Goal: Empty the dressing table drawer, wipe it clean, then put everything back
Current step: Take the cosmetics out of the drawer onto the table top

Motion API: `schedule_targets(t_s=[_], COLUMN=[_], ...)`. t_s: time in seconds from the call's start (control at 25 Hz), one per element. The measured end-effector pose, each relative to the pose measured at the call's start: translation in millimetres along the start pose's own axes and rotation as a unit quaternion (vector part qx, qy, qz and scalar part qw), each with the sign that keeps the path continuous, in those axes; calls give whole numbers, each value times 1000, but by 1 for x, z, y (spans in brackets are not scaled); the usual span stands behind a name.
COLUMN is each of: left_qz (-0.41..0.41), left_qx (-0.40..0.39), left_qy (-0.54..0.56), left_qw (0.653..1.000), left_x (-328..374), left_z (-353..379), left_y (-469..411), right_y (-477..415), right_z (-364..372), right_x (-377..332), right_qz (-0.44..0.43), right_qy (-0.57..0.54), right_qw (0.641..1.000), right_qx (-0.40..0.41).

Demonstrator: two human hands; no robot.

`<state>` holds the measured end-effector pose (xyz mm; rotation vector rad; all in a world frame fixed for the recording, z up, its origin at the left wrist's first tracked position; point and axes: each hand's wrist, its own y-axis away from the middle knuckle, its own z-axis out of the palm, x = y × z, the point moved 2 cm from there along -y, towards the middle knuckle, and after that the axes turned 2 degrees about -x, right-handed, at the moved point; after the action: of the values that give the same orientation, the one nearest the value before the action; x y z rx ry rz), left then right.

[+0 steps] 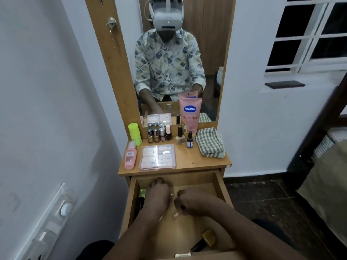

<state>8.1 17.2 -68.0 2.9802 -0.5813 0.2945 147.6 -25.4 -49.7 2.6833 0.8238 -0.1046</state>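
A: Left hand?
B: Forearm enters from 6 o'clock, running toward 12. Palm down, fingers extended and curled at the tips; whether they pinch anything cannot be told.
A: Right hand?
B: Forearm enters from 5 o'clock, angled toward 10. Fingers bunched, tips turned down. The two hands sit just beside each other, apart.

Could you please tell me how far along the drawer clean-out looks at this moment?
Partly emptied: bottles, the lotion tube and a clear case already stand on the tabletop. Both hands, left and right, are in the open drawer picking up small items. A few things remain inside; wiping with the checked cloth and refilling are left.
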Motion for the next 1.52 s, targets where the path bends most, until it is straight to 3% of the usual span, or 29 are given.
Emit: schedule_targets(t_s=[0.12,0.24,0.36,0.44,0.52,0.6,0.72,0.92,1.2,1.28,1.4,1.52], left_qz=[28,77,104,92,51,-6,-57,-107,-98,-88,-106,-135], left_qx=[14,12,28,51,99,152,203,226,245,220,105,66], left_qy=[20,27,70,184,295,367,389,341,313,435,662,705], left_qw=[999,997,992,977,949,918,897,906,912,869,735,693], left_x=[6,18,37,52,64,70,70,62,67,64,61,55], left_z=[-13,-22,-30,-43,-59,-75,-94,-98,-103,-108,-112,-109], left_y=[0,4,12,16,12,0,-30,-76,-88,-83,-74,-71], right_y=[29,59,69,57,34,11,-6,0,9,11,5,4], right_z=[-31,-76,-106,-118,-123,-122,-115,-106,-105,-105,-99,-96], right_x=[13,31,59,73,80,83,90,99,97,90,80,82], right_qz=[34,90,229,311,342,341,348,331,284,205,77,34], right_qy=[-63,-178,-247,-219,-200,-191,-210,-219,-240,-222,-182,-237], right_qw=[997,972,874,816,805,816,819,826,816,817,860,847], right_qx=[5,127,351,435,442,427,405,400,443,490,471,475])
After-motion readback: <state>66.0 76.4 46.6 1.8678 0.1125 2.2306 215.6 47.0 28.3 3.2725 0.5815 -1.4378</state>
